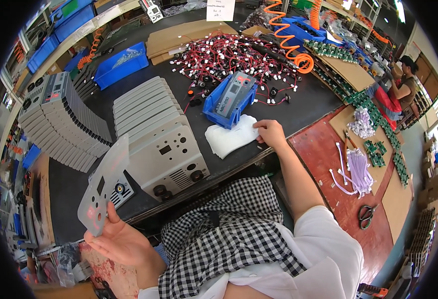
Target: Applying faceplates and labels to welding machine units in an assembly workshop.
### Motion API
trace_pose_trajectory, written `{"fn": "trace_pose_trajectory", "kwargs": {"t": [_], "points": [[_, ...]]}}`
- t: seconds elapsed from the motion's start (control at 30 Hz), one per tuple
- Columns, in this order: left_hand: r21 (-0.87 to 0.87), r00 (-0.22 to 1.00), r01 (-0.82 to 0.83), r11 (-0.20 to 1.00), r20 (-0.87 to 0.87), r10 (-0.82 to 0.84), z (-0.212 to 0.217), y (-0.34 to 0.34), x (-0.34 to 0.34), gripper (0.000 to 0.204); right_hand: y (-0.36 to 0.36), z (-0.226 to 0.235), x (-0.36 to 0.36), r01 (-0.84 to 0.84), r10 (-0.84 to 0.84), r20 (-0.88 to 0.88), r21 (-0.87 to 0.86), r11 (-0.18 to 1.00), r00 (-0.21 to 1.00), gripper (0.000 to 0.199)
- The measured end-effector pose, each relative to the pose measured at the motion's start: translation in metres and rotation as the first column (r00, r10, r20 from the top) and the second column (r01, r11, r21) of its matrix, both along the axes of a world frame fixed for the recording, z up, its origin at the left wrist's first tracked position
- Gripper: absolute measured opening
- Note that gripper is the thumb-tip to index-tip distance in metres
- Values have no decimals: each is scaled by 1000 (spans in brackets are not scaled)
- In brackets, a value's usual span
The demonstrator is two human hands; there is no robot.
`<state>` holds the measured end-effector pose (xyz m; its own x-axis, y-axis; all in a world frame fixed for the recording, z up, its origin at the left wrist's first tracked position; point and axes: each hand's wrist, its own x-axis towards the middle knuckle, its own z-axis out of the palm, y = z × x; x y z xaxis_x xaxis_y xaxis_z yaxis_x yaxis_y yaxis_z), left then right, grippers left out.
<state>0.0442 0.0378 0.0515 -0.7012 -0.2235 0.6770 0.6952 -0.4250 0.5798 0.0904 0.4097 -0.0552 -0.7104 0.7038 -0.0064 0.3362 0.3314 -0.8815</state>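
Left hand (122,241) pinches a translucent grey panel sheet (102,187) with cutouts; right hand (270,133), fingers together, presses a white cloth (229,138) beside the blue bin (229,99)

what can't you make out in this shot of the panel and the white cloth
- Head view: the back of the translucent grey panel in the left hand faces away.
- The right hand covers part of the white cloth, so its grip there is unclear.
- The grey piece in the blue bin is partly hidden by the bin wall.
- Connectors in the red wire pile are too small.
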Motion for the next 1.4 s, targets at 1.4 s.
{"fn": "trace_pose_trajectory", "kwargs": {"t": [1.4], "points": [[-235,851,235,943,519,-82,-63,8,-59,7,-137,54,-36,-318,494,-492,400,860,717,11]]}}
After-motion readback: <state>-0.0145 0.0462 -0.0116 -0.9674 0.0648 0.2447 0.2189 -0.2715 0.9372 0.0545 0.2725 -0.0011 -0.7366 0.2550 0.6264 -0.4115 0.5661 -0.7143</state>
